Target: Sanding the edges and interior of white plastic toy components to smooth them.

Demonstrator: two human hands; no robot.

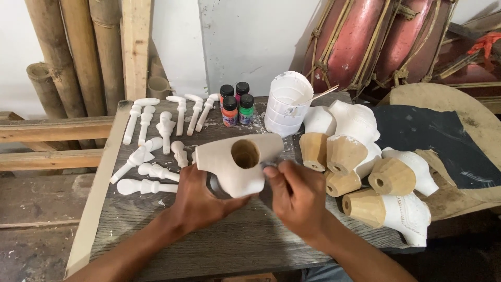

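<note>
My left hand (198, 201) grips a pale unpainted wooden body piece (237, 164) with a round hole in its side, held just above the grey plank table (219, 240). Pressed against the piece's right edge is my right hand (297, 196), its fingers closed around something small and grey that I cannot make out. To the right lie several similar carved pieces (360, 156), part white, part bare wood.
Several white carved pegs (156, 143) lie at the table's left. Small paint bottles (236, 104) and a white plastic cup (288, 102) with a stick stand at the back. Bamboo poles (78, 52) lean left; red drums (376, 39) and a dark sheet (433, 136) are at right.
</note>
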